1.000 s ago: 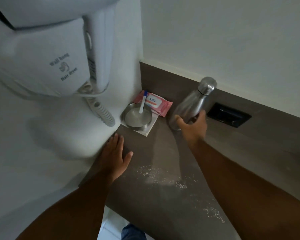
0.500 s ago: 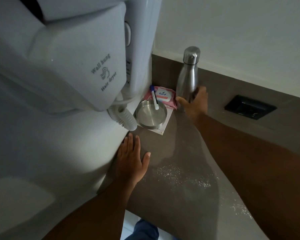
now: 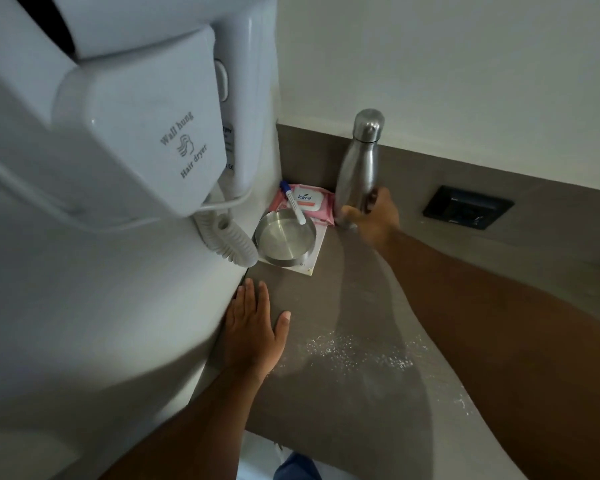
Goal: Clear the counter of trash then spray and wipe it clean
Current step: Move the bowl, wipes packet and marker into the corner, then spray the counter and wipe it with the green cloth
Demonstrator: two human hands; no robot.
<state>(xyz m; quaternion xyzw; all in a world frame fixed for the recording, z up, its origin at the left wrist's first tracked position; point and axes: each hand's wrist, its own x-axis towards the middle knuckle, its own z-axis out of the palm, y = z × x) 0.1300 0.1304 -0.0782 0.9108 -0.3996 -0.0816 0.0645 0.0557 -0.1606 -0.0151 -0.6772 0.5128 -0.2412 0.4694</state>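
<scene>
A steel bottle stands upright on the brown counter near the back wall. My right hand grips its lower part, thumb on the left side. My left hand rests flat on the counter against the left wall, fingers straight. White powder or crumbs are scattered over the counter between my arms. In the corner sit a pink wipes pack and a round steel dish on a white card, with a white pen lying across them.
A white wall-hung hair dryer with a coiled cord juts out over the left side of the counter. A black socket plate sits in the backsplash at the right. The counter's front edge runs below my left wrist.
The bottle went from tilted to upright and moved left, next to the wipes pack, with my right hand still on it. My left hand stayed flat on the counter.
</scene>
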